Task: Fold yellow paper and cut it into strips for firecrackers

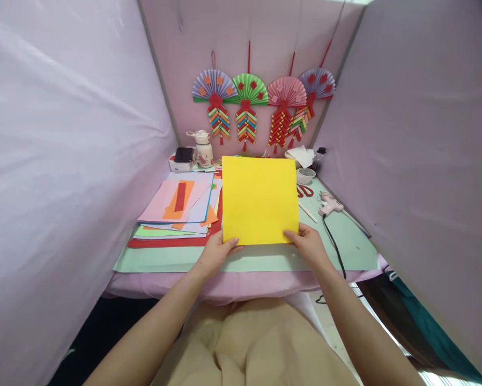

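A square yellow sheet of paper (259, 199) is held up over the green mat (176, 258). My left hand (216, 251) pinches its lower left corner, thumb on top. At the lower right corner my right hand (310, 245) grips the same sheet, thumb over the edge. The sheet hides part of the table behind it.
A stack of coloured paper sheets (180, 212) lies left of the yellow one. Red scissors (305, 191), a glue gun (330, 205) with black cord, and a small bowl (305, 175) lie to the right. A mug (202, 147) stands at the back. Paper fan decorations (246, 104) hang on the wall.
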Demonstrator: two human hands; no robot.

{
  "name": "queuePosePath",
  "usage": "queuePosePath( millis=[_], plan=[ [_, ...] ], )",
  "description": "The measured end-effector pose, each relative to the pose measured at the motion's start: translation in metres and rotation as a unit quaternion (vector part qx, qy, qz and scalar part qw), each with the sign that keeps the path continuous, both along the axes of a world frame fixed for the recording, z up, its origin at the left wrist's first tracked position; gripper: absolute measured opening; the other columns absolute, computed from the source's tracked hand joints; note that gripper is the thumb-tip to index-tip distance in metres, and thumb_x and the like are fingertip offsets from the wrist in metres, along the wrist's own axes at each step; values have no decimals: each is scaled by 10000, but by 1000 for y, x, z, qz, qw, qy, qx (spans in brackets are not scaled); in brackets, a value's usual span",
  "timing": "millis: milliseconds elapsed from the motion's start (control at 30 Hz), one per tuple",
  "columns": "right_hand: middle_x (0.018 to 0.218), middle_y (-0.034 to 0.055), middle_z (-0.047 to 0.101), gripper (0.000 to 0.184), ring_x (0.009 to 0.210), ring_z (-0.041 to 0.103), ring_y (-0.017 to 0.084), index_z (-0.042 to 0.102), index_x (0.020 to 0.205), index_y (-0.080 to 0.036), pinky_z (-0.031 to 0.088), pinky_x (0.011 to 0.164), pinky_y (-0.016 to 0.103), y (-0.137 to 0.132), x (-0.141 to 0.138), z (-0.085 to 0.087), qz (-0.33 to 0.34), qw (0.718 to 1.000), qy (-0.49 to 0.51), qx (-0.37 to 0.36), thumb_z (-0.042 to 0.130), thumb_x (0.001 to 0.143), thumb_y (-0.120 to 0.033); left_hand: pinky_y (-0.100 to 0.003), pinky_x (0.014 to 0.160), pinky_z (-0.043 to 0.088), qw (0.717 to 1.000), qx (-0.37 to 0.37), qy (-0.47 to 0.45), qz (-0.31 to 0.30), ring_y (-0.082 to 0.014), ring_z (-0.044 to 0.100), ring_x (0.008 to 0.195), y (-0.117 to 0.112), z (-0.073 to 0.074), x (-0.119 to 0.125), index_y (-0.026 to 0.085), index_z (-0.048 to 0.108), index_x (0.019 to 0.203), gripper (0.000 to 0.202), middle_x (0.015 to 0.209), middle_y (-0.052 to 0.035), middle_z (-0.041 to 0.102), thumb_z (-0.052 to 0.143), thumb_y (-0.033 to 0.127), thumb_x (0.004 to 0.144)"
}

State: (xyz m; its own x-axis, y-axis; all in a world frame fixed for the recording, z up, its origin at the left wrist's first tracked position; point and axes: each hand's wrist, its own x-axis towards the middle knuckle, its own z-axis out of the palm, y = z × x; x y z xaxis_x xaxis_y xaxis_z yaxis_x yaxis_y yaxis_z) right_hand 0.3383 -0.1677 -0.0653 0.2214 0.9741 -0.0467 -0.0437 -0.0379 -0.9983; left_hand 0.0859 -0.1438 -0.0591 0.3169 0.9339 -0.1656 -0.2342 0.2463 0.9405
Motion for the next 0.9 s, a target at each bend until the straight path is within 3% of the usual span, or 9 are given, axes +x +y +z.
queuePosePath(
  millis=[100,167,267,367,667,800,900],
  plan=[
    [873,52,726,346,758,674,214,689,863,-182,545,621,297,-5,1,4,16,1000,-4,-16,730,652,-452,-375,935,515,1000,-16,-11,-7,-258,589,1140,-1,-3,-6,164,611,1138,431,1239,-86,629,724,235,729],
    [730,19,693,312,628,654,180,657,762,-181,522,547,271,-9,0,7,11,1000,-25,-15,706,675,-477,-371,926,522,999,-21,-20,-18,-258,588,1141,-1,-6,-10,167,605,1152,441,1253,-88,620,726,239,734],
    [511,-41,553,319,445,563,129,581,677,-188,413,422,220,-15,-3,11,-7,998,-63,-17,676,705,-491,-369,924,525,999,-23,-29,-33,-254,595,1132,-1,-12,-14,174,592,1177,456,1279,-89,602,726,253,748],
    [447,-56,479,316,410,503,112,571,689,-188,335,391,198,-19,-5,12,-22,996,-80,-25,663,717,-489,-368,935,520,998,-24,-34,-42,-249,597,1130,-2,-15,-15,179,593,1175,444,1292,-88,592,724,252,758],
    [502,-23,550,380,435,496,121,552,693,-194,348,427,219,-21,1,-1,-11,996,-86,-26,548,798,-560,-396,957,508,994,-36,-65,-80,-263,574,1163,-2,-12,-22,194,584,1186,415,1322,-90,567,697,225,788],
    [713,14,661,324,622,604,169,597,783,-192,438,535,245,-18,3,-4,-1,997,-68,25,630,752,-513,-430,972,493,992,-43,-68,-99,-278,561,1178,-2,-14,-25,203,575,1197,430,1329,-95,560,697,220,785],
    [773,36,696,328,658,629,188,589,806,-194,464,567,267,-15,3,-3,-3,1000,-5,7,681,707,-493,-434,973,491,990,-46,-64,-115,-279,555,1185,-3,-14,-27,199,575,1199,421,1340,-100,549,684,215,793]
  ],
)
